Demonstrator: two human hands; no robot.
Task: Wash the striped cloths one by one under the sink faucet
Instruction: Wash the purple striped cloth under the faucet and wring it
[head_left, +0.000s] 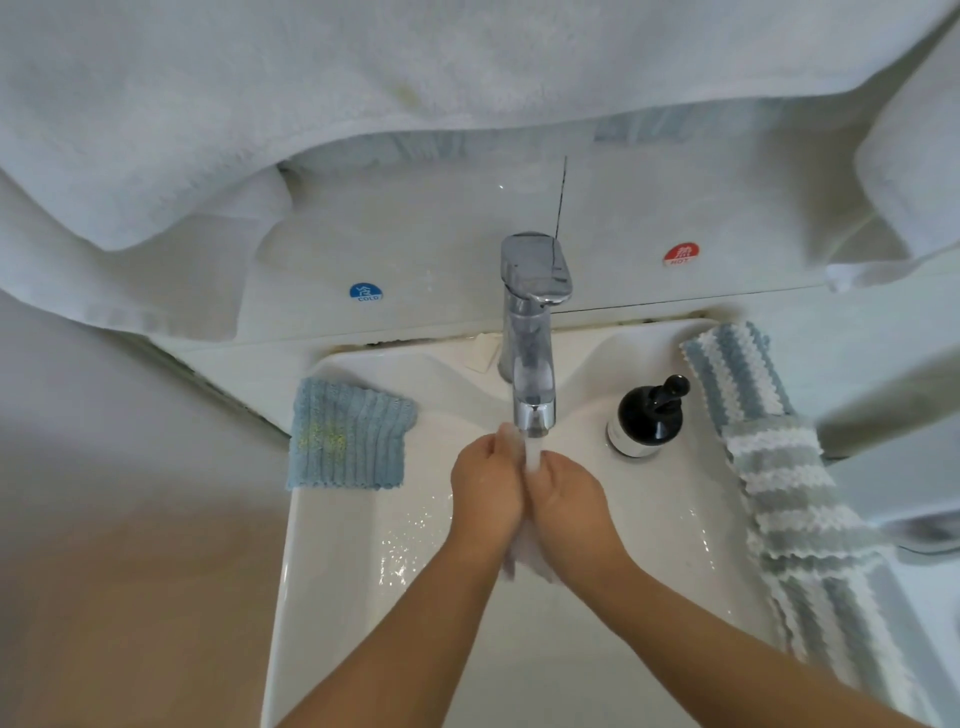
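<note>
Water runs from the chrome faucet (532, 364) into the white sink (337, 571). My left hand (485, 486) and my right hand (569, 499) are pressed together right under the stream, fingers curled. Between them they grip a bunched, pale wet cloth (527, 556). Only a blurred whitish edge of it shows below the palms, so its stripes cannot be made out. A blue ribbed cloth (348, 441) with a yellowish stain lies on the sink's left rim. Several blue, grey and white striped cloths (795, 499) lie in a row along the right rim.
A black pump bottle (647, 415) stands on the rim just right of the faucet. Large white towels (363, 78) hang above and behind the sink. A blue cold sticker (365, 291) and a red hot sticker (680, 254) mark the back wall.
</note>
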